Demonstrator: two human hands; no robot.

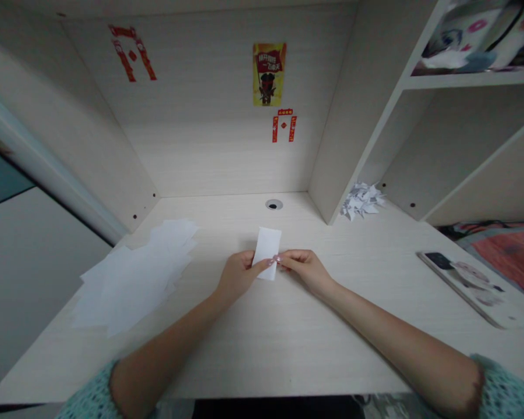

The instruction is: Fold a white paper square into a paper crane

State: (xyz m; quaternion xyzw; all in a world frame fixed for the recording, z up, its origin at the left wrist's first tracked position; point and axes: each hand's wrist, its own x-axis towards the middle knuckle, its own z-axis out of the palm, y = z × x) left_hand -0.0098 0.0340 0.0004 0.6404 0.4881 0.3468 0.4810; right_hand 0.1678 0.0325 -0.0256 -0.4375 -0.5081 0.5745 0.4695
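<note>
I pinch the small white rectangular paper (pixel 268 243) between my left hand's (pixel 238 276) thumb and fingers, probably steadying it; my right hand (pixel 310 270) pinches its edge.

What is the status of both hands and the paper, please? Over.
Left hand holding white paper; right hand pinching its edge. Phone right, loose sheets left, both apart from hands.

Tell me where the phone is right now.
The phone lies at the right of the head view, on the desk between the right forearm and the red cloth.
</note>
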